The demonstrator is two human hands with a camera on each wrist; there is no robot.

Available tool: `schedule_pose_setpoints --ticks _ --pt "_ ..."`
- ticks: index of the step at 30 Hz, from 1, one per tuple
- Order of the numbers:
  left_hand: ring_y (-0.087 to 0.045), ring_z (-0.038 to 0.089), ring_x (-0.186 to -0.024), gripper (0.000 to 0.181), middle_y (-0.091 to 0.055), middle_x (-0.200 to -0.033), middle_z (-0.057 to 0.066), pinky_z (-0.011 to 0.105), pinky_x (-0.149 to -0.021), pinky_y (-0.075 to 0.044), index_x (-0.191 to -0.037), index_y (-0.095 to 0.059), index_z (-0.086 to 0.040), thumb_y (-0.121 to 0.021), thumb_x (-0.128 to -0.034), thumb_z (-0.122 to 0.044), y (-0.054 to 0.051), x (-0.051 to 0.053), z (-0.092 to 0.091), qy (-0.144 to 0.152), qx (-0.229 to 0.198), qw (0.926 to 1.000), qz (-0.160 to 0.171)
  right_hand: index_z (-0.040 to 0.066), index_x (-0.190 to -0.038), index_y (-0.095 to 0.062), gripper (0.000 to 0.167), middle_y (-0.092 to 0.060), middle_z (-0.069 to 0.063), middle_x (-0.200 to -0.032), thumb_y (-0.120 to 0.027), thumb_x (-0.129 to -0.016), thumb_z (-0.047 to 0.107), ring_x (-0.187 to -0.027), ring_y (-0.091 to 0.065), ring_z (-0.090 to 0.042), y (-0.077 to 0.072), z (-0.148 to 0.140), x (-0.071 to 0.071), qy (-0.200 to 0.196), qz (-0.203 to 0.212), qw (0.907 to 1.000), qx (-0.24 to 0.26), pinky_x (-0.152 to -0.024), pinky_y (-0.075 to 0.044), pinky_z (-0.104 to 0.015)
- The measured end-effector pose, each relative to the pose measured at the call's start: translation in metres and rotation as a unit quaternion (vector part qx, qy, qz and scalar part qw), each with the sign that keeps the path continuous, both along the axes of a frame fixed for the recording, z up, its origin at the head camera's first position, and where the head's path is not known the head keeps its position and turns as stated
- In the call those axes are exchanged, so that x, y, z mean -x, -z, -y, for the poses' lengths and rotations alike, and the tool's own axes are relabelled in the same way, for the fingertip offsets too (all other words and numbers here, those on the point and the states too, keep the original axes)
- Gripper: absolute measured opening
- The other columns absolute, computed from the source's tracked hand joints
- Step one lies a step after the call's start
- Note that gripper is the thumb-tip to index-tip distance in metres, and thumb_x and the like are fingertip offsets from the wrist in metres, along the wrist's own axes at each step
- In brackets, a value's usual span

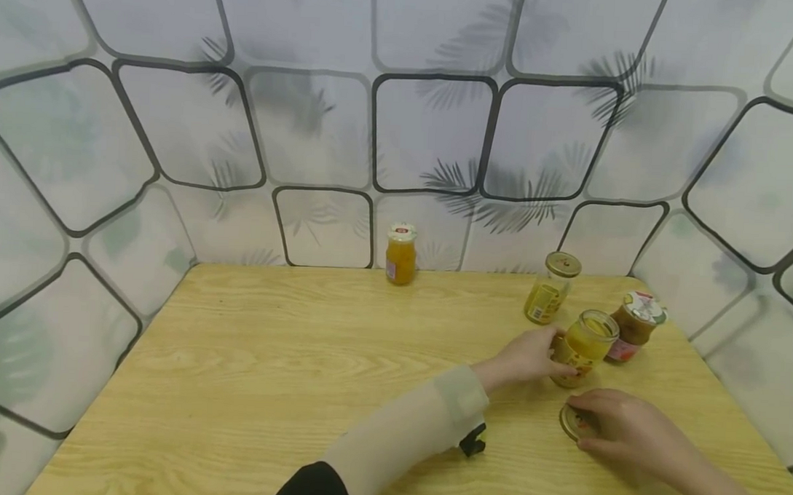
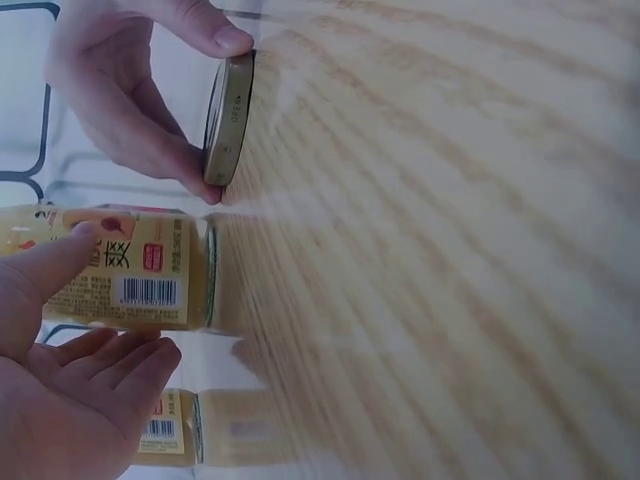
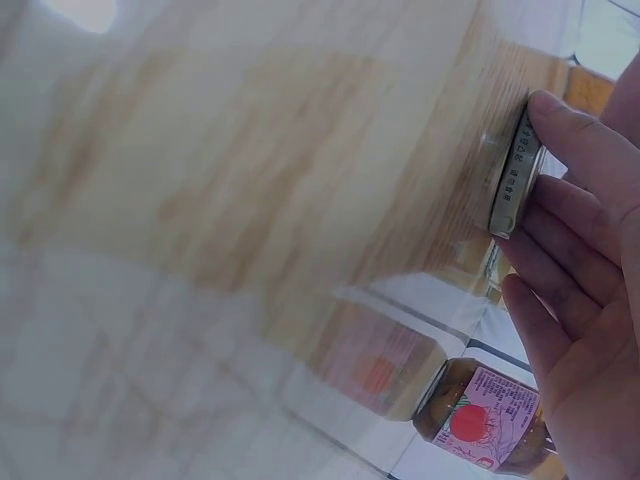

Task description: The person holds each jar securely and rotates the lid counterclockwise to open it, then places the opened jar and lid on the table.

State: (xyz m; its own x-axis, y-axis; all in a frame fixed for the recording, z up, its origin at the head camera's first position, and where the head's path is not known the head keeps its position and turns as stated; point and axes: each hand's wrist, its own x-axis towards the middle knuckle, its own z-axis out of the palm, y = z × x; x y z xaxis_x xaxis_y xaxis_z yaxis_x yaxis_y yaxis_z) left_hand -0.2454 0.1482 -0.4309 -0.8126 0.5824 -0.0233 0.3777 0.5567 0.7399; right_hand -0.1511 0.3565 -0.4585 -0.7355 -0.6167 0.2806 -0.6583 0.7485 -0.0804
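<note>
Seen from the head, the left hand point(image 1: 524, 354) comes in from nine o'clock to the uncapped jar point(image 1: 583, 357) and holds it, thumb on the near side and fingers behind; the left wrist view shows that thumb lying over the label, with a barcode point(image 2: 150, 291) facing the camera. This jar stands upright on the wooden table point(image 1: 287, 367), around four o'clock of the tabletop's middle, its mouth bare. At six o'clock from it, near its base, the right hand point(image 1: 626, 430) pinches a round metal lid point(image 1: 570, 422) by the rim, thumb on one side and fingertips on the other, a narrow grip from the lid's three o'clock. The lid is right down by the tabletop; whether it fully rests there I cannot tell. Around the uncapped jar, a clear jar with a gold lid point(image 1: 551, 293) stands at eleven o'clock, and a brown-filled jar with a patterned lid point(image 1: 636, 325) sits just beside it at two o'clock, though contact is unclear. Well apart, at ten o'clock, an orange jar point(image 1: 401, 258) stands by the patterned wall point(image 1: 322, 128).
</note>
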Motion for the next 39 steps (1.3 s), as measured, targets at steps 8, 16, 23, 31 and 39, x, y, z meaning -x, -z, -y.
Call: schedule_pose_setpoints --ticks 8,16,23,31,39 --pt "-0.062 0.011 -0.137 0.065 -0.064 -0.151 0.002 0.019 -0.110 -0.051 -0.153 -0.052 -0.012 -0.078 -0.0981 -0.035 0.000 0.011 0.020 -0.008 -0.013 0.9998 0.012 0.012 -0.112 -0.080 0.058 -0.080 0.002 -0.105 -0.100 -0.062 0.036 -0.095 -0.073 -0.018 -0.001 0.001 -0.001 0.003 -0.005 1.0000 -0.003 -0.079 -0.063 -0.040" --pt "-0.059 0.021 -0.142 0.058 -0.061 -0.154 0.009 0.028 -0.117 -0.049 -0.153 -0.052 -0.009 -0.072 -0.1031 -0.032 -0.014 0.036 0.061 -0.025 0.007 0.9996 -0.008 0.014 -0.113 -0.080 0.057 -0.080 0.002 -0.107 -0.100 -0.065 0.038 -0.096 -0.074 -0.021 -0.004 0.002 -0.001 0.019 0.004 0.9997 -0.013 -0.081 -0.062 -0.044" --pt "-0.057 0.027 -0.144 0.058 -0.059 -0.155 0.013 0.037 -0.121 -0.047 -0.154 -0.050 -0.005 -0.069 -0.1053 -0.030 -0.040 0.063 0.099 -0.047 0.015 0.9972 -0.056 0.015 -0.112 -0.081 0.057 -0.081 0.002 -0.106 -0.099 -0.064 0.040 -0.096 -0.074 -0.020 -0.004 0.003 -0.001 0.011 -0.009 0.9999 -0.010 -0.081 -0.062 -0.042" --pt "-0.053 0.028 -0.147 0.064 -0.056 -0.159 0.012 0.040 -0.124 -0.043 -0.157 -0.046 -0.005 -0.071 -0.1042 -0.032 -0.095 0.092 0.141 -0.106 -0.009 0.9864 -0.125 0.016 -0.114 -0.081 0.056 -0.081 0.002 -0.109 -0.098 -0.068 0.042 -0.098 -0.075 -0.021 -0.005 0.006 -0.004 0.013 0.007 0.9998 -0.013 -0.082 -0.063 -0.042" --pt "-0.053 0.030 -0.147 0.065 -0.057 -0.157 0.014 0.043 -0.124 -0.043 -0.154 -0.049 -0.005 -0.076 -0.1001 -0.030 -0.114 0.108 0.179 -0.176 -0.045 0.9725 -0.145 0.014 -0.113 -0.081 0.057 -0.081 0.000 -0.108 -0.098 -0.066 0.040 -0.097 -0.075 -0.023 -0.007 0.006 -0.003 0.015 0.002 0.9999 -0.008 -0.083 -0.062 -0.045"
